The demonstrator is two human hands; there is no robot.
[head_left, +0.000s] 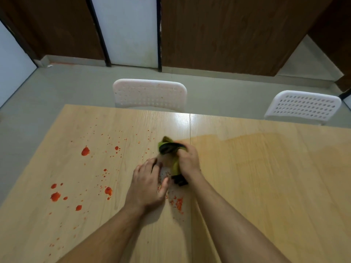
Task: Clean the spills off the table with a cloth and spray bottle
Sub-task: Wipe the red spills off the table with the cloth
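Red spills (pixel 85 151) dot the left half of the light wooden table (pixel 266 177), with bigger blobs near the left edge (pixel 55 196) and a smeared patch (pixel 178 203) close to my wrists. My right hand (pixel 190 162) is shut on a bunched green and black cloth (pixel 170 147) above the table's middle seam. My left hand (pixel 150 185) curls around a clear, blurred spray bottle (pixel 164 172); its black head (pixel 179 180) shows under my right wrist. The two hands almost touch.
Two white perforated chairs stand behind the far table edge, one at the middle (pixel 150 93) and one to the right (pixel 303 106). The right table half looks darker and shiny. Beyond are grey floor, brown wall panels and a white door (pixel 129 31).
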